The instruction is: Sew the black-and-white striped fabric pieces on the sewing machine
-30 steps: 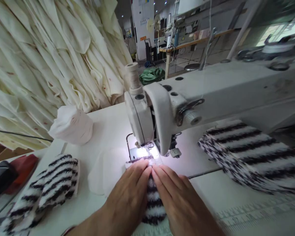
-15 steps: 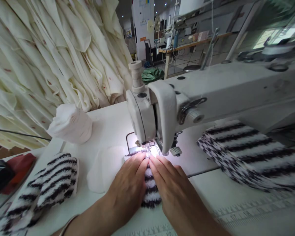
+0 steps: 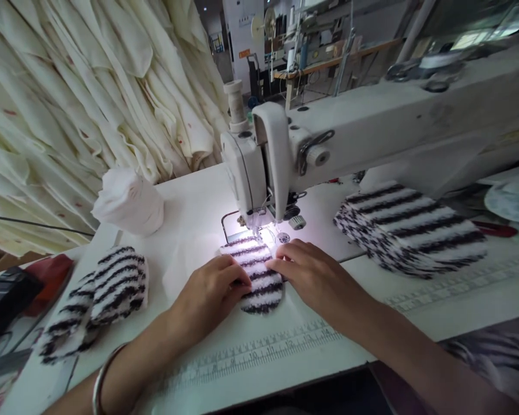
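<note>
Far left, black item (image 3: 6, 302) and red item (image 3: 56, 276) at the bench (image 3: 190, 230) edge, cream fabric (image 3: 69, 104) hanging in folds behind. Stack of black-and-white striped fuzzy pieces (image 3: 112, 294) on the bench, white fabric bundle (image 3: 128, 202) beyond it. Left hand (image 3: 210, 294), bangle (image 3: 100, 392) on wrist: fingers (image 3: 229, 271) flat on the striped piece (image 3: 259, 282), not gripping. Piece lies on the bench between both hands, far edge right at the presser foot (image 3: 259, 225) of the sewing machine (image 3: 372, 127), lit by the machine's lamp. Right hand (image 3: 313, 276): fingers (image 3: 281, 262) open, resting on the piece's right edge. Ruler markings (image 3: 251, 351) along the bench front. Larger striped stack (image 3: 404, 230) to the right.
</note>
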The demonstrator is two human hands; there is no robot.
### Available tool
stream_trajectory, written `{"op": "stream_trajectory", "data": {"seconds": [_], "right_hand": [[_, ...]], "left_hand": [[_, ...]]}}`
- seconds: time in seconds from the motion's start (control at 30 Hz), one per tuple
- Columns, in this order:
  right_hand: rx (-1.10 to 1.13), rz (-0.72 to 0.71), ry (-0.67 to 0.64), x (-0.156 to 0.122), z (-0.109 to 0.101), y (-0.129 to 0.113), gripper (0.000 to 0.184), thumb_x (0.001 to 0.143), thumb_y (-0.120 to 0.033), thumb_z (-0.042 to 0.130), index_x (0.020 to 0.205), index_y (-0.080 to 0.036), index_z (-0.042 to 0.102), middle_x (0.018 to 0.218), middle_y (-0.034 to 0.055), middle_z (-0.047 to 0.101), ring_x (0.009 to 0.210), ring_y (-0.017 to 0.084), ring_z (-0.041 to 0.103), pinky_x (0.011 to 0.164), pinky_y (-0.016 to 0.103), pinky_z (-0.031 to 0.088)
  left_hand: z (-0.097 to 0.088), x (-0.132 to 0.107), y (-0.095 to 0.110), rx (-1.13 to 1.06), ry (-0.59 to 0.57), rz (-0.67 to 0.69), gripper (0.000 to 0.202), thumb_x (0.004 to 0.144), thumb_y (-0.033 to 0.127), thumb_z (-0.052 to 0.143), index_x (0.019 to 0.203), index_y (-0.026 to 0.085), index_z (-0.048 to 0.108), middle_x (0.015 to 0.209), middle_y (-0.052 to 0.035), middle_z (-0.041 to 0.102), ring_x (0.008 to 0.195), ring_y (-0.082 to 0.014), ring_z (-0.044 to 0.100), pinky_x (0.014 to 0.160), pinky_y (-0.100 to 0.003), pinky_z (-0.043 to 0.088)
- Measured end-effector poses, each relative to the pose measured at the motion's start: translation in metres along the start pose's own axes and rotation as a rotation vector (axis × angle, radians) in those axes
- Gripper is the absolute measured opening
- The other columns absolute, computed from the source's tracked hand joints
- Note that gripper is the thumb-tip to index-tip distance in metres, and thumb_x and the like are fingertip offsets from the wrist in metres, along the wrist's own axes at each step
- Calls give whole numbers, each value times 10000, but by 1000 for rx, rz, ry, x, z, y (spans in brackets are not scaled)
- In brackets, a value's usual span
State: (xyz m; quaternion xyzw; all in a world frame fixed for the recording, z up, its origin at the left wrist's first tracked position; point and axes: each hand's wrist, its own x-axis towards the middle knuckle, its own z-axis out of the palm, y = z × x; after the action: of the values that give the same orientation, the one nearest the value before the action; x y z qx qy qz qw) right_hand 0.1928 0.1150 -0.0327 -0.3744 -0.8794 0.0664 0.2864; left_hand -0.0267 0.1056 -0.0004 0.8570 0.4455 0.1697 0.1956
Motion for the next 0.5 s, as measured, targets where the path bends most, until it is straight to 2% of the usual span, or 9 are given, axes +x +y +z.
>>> {"op": "stream_trajectory", "data": {"seconds": [0.13, 0.3, 0.4, 0.5], "right_hand": [[-34, -2, 19, 5, 2, 1, 300, 824, 47, 440, 833, -160, 656, 796, 55, 581, 790, 175, 523, 673, 306, 461], [-58, -1, 36, 3, -5, -1, 345, 821, 63, 400, 881, -157, 659, 860, 66, 615, 842, 178, 547, 688, 299, 482], [-108, -16, 97, -10, -6, -19, 419, 799, 91, 352, 1012, -114, 649, 982, 90, 643, 948, 196, 554, 783, 326, 487], [-289, 2, 206, -33, 2, -46, 463, 822, 65, 298, 1091, -100, 637, 1062, 81, 671, 1033, 216, 556, 841, 357, 450]], "left_hand": [[3, 3, 0, 71, 6, 41, 70, 856, 102, 573, 813, 157, 577, 822, -27, 591, 676, -140, 550, 580, -264, 465], [-1, 3, 6, 116, 9, 81, 69, 872, 116, 564, 813, 151, 576, 806, -32, 594, 642, -143, 547, 548, -273, 467], [-6, 4, 9, 115, 42, 145, 49, 879, 126, 570, 876, 150, 612, 864, -51, 617, 744, -174, 591, 637, -322, 523], [-10, 7, 11, 79, 8, 274, 150, 903, 125, 542, 1031, 146, 617, 1054, -91, 637, 969, -194, 611, 825, -349, 549]]}}
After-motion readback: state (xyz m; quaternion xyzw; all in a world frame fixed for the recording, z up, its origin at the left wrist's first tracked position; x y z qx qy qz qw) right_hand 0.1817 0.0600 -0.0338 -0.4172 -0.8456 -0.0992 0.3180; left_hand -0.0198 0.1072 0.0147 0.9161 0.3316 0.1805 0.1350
